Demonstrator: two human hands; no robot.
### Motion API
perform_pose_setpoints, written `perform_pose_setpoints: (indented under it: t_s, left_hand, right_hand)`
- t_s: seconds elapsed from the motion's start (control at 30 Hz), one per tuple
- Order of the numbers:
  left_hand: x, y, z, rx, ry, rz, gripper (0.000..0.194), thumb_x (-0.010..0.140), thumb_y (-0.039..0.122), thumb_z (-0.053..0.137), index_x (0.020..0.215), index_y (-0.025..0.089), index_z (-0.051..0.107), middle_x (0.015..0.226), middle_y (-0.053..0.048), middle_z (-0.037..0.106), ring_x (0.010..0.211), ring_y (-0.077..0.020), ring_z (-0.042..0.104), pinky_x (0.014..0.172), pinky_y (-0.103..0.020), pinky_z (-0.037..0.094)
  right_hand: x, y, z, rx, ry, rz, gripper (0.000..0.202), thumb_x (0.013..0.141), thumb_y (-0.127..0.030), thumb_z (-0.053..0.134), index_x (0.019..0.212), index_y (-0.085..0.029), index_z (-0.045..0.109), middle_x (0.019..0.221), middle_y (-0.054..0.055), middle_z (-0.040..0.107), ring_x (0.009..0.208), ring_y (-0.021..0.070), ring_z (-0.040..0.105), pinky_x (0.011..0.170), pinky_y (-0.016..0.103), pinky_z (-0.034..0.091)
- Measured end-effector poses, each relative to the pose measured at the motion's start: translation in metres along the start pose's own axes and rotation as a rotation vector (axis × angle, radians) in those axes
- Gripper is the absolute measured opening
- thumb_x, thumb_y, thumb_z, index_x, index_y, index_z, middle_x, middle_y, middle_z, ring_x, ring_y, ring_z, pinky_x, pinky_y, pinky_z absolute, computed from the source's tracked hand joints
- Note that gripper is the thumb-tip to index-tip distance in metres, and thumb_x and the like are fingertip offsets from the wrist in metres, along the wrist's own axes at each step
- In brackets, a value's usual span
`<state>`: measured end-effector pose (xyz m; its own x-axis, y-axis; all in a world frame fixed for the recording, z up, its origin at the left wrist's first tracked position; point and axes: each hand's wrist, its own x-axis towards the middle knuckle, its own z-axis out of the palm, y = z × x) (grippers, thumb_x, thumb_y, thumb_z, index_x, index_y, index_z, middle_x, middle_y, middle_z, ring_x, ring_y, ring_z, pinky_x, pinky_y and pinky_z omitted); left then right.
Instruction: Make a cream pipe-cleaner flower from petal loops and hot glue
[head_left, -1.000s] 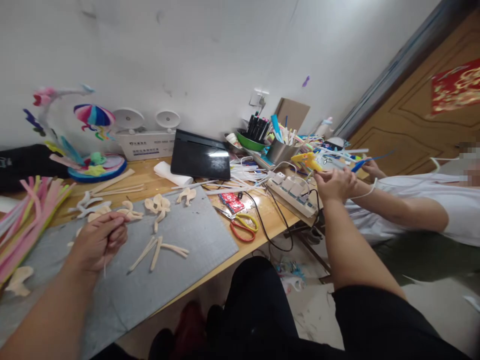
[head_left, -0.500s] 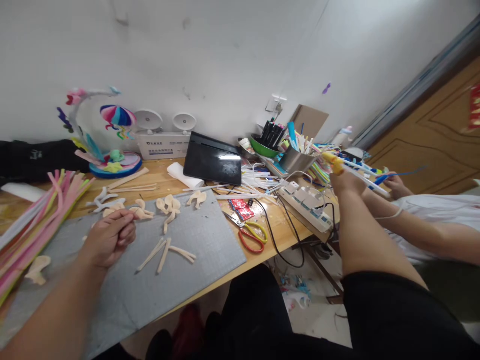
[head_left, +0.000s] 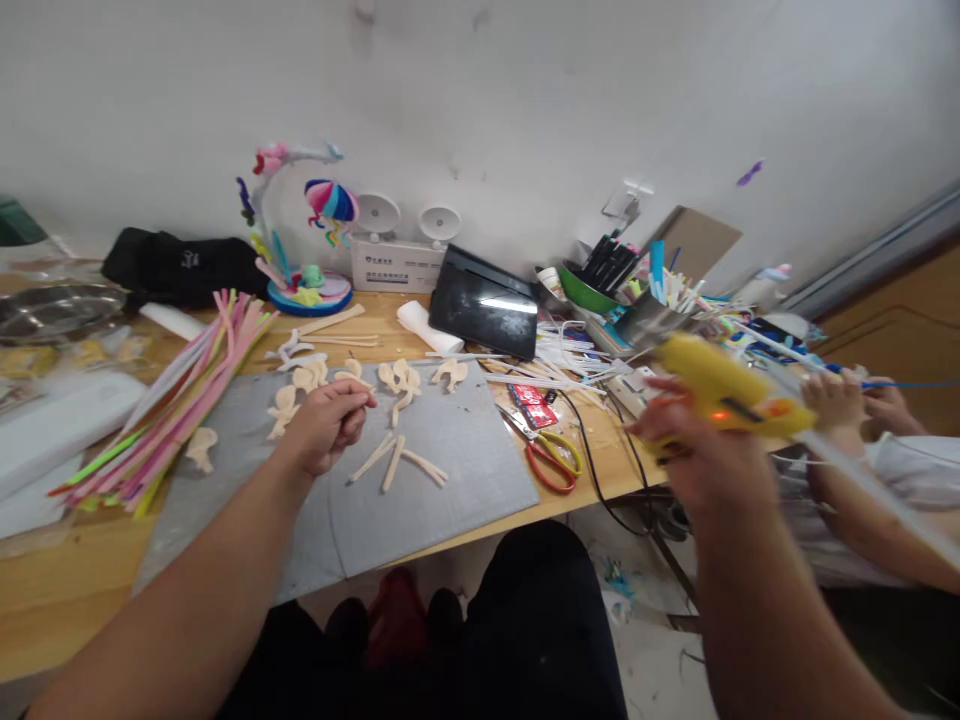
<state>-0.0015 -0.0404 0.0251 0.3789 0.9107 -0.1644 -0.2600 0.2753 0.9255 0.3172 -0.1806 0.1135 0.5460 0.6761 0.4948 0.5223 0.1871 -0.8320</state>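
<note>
My right hand (head_left: 709, 465) is closed round the grip of a yellow hot glue gun (head_left: 720, 380), raised above the table's right side and blurred; an orange light glows on it. A long whitish stick extends behind the gun. My left hand (head_left: 330, 420) hovers over the grey mat (head_left: 480, 470) with its fingers pinched; what they hold, if anything, is hidden. Around it lie several curled beige pieces, among them a looped piece (head_left: 399, 378), a curved piece (head_left: 450, 374) and a small one (head_left: 201, 450). Straight beige strips (head_left: 394, 465) rest in front of the left hand.
Red-and-yellow-handled scissors (head_left: 551, 462) lie beside the mat near black cables. A bundle of coloured pipe cleaners (head_left: 187, 400) is at left. Behind stand a black tablet-like slab (head_left: 484, 305) and a colourful decoration (head_left: 309, 290). Another person's hands (head_left: 855, 405) work at far right.
My right hand has lifted the glue gun from the far right and brought it leftward and nearer me. My left hand stays pinched over the mat. The view has swung left.
</note>
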Motion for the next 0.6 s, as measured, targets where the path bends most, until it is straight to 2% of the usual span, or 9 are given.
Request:
perform_pose_setpoints:
  t_s: [0.07,0.1,0.17,0.23,0.3,0.37,0.6]
  left_hand:
    - [-0.003,-0.001,0.001,0.012,-0.037,0.014,0.013,0.070,0.024,0.059,0.064,0.015,0.053,0.031,0.008,0.036,0.026,-0.0024,0.021,0.032,-0.014,0.016]
    - [-0.004,-0.001,0.001,0.021,-0.053,0.024,0.013,0.070,0.024,0.060,0.064,0.014,0.053,0.031,0.008,0.037,0.026,-0.0025,0.022,0.032,-0.014,0.015]
    - [-0.006,-0.001,0.002,0.036,-0.067,0.046,0.013,0.070,0.025,0.060,0.064,0.014,0.054,0.031,0.007,0.037,0.026,-0.0026,0.023,0.032,-0.015,0.015]
    - [-0.008,-0.001,0.003,0.046,-0.074,0.063,0.013,0.070,0.025,0.060,0.064,0.014,0.054,0.031,0.007,0.038,0.027,-0.0028,0.023,0.032,-0.015,0.015]
    - [-0.010,-0.002,0.003,0.047,-0.098,0.073,0.012,0.070,0.024,0.059,0.064,0.014,0.055,0.031,0.007,0.040,0.027,-0.0031,0.024,0.032,-0.015,0.015]
    - [-0.011,-0.002,0.003,0.046,-0.132,0.082,0.011,0.071,0.024,0.058,0.066,0.014,0.056,0.032,0.006,0.041,0.027,-0.0035,0.025,0.032,-0.016,0.016]
    - [-0.014,-0.002,0.003,0.042,-0.190,0.129,0.013,0.075,0.024,0.055,0.067,0.014,0.056,0.032,0.006,0.043,0.026,-0.0039,0.027,0.032,-0.016,0.017]
  right_hand:
    - [-0.043,-0.001,0.038,0.138,-0.185,0.137,0.017,0.067,-0.038,0.062,0.073,-0.022,0.064,0.071,0.005,0.064,0.046,0.0119,0.052,0.050,0.038,0.055]
    - [-0.062,0.000,0.057,0.299,-0.281,0.295,0.017,0.065,-0.035,0.066,0.074,-0.022,0.064,0.077,0.004,0.064,0.048,0.0110,0.051,0.057,0.040,0.057]
    - [-0.092,0.005,0.092,0.534,-0.327,0.491,0.016,0.064,-0.033,0.068,0.076,-0.024,0.063,0.082,0.001,0.063,0.052,0.0094,0.050,0.060,0.037,0.057]
    - [-0.112,0.010,0.119,0.604,-0.375,0.561,0.018,0.063,-0.031,0.071,0.079,-0.024,0.064,0.084,0.000,0.063,0.055,0.0099,0.050,0.058,0.034,0.056]
    - [-0.121,0.012,0.137,0.565,-0.440,0.524,0.022,0.063,-0.031,0.072,0.082,-0.024,0.065,0.085,0.001,0.062,0.065,0.0131,0.055,0.060,0.032,0.055]
    - [-0.124,0.014,0.147,0.479,-0.480,0.438,0.022,0.065,-0.031,0.072,0.084,-0.024,0.065,0.085,0.002,0.061,0.075,0.0168,0.058,0.064,0.032,0.054]
    - [-0.127,0.018,0.153,0.213,-0.452,0.220,0.015,0.074,-0.032,0.064,0.086,-0.024,0.061,0.082,0.002,0.060,0.079,0.0195,0.060,0.071,0.033,0.051]
